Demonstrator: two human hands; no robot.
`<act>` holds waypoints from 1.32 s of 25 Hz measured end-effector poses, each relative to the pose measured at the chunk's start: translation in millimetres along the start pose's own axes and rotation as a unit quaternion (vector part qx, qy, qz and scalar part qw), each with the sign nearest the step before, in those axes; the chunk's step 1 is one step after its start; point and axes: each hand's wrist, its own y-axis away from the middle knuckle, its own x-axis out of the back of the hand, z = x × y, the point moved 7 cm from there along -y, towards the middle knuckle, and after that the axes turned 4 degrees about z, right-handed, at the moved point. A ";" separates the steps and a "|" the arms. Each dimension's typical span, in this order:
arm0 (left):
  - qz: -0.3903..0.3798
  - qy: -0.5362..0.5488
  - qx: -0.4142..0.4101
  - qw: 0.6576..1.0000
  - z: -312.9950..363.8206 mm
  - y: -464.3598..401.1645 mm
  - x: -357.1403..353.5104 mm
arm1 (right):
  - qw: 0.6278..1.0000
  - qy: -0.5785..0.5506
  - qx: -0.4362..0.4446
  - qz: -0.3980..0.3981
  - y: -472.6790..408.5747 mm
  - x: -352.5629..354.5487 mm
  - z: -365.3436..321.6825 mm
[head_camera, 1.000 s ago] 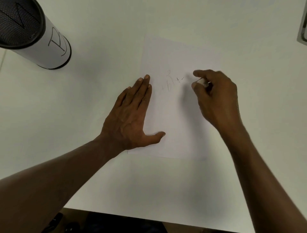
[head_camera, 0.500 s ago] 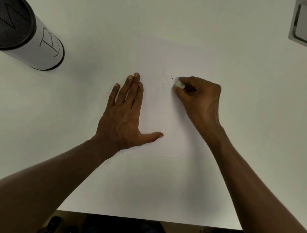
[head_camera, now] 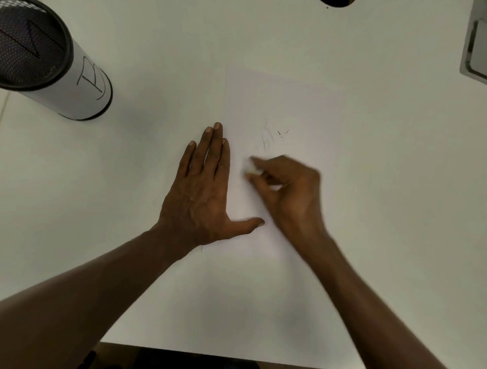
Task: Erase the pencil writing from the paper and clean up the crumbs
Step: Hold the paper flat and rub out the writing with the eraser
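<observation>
A white sheet of paper (head_camera: 295,100) lies on the white table (head_camera: 163,42). Faint pencil strokes (head_camera: 266,137) remain near its middle, with small dark crumbs (head_camera: 282,133) just to their right. My left hand (head_camera: 203,192) lies flat with fingers spread on the paper's left edge, thumb pointing right. My right hand (head_camera: 287,192) pinches a small white eraser (head_camera: 252,170) between thumb and fingers, below the strokes and close to my left hand. The right hand is blurred by motion.
A white cylindrical bin (head_camera: 55,71) with a black mesh inside and a drawn letter stands at the far left. A grey tray-like object (head_camera: 474,52) sits at the right edge. A dark round object (head_camera: 336,2) peeks in at the top. The table's front edge (head_camera: 210,353) is close.
My right hand with the eraser has swept from right of the writing, across it, down and left toward my left hand. The pencil marks look fainter. My left hand stayed flat.
</observation>
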 end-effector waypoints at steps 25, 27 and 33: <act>-0.027 -0.008 0.007 1.000 1.2 -2.3 -0.1 | 0.997 0.037 0.050 0.035 -80.3 10.1 13.2; -0.021 -0.012 0.008 1.000 0.3 -0.3 -1.0 | 0.998 0.041 0.049 -0.004 -47.0 5.0 5.3; -0.022 -0.024 0.002 0.999 1.2 -2.9 -0.4 | 0.995 0.056 0.082 0.026 -96.7 22.1 21.7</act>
